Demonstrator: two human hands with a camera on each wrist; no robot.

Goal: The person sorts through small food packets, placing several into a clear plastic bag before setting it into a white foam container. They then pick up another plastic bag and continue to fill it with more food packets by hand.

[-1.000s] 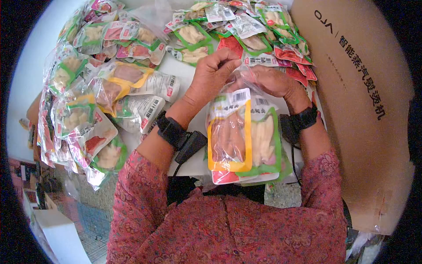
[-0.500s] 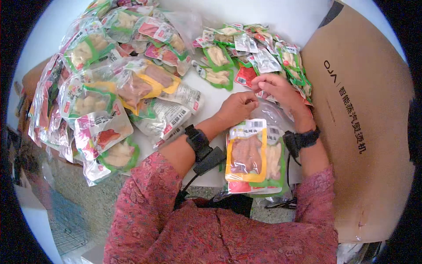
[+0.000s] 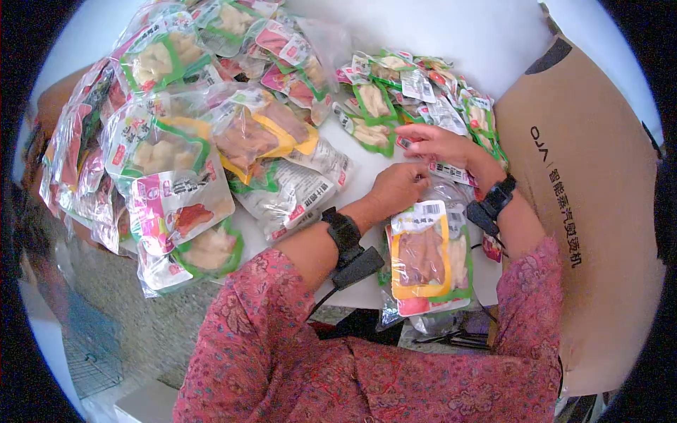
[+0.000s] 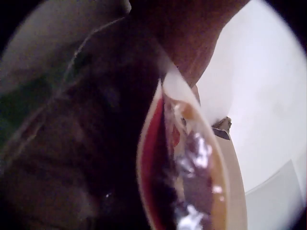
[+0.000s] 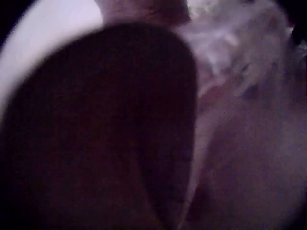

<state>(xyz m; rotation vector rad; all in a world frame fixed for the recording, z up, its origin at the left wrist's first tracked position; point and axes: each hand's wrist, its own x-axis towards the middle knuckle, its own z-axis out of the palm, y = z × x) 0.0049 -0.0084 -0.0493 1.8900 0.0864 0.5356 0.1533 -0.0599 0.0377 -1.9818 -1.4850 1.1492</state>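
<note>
In the head view a clear bag holds several flat food packs, with a yellow-edged pack [image 3: 420, 255] in front and a green-edged pack [image 3: 458, 262] beside it. The left hand [image 3: 396, 190] pinches the bag's top edge with curled fingers. Just above and right of it, the right hand [image 3: 451, 149] has its fingers extended toward the left, over the bag's upper part. The left wrist view shows the shiny pack [image 4: 196, 177] edge-on, close up. Dark and blurred, the right wrist view has part of a hand [image 5: 105, 129] beside clear plastic [image 5: 225, 57].
Filled clear bags of packs [image 3: 176, 162] cover the left side of the white table [image 3: 360, 163]. A pile of loose packs [image 3: 423, 92] lies behind the hands. On the right stands a large cardboard box [image 3: 585, 211] with printed writing.
The right hand has parted from the left, its fingers going from curled at the bag's top to extended. Both hands and the bag now appear further right and lower as the head view shifted.
</note>
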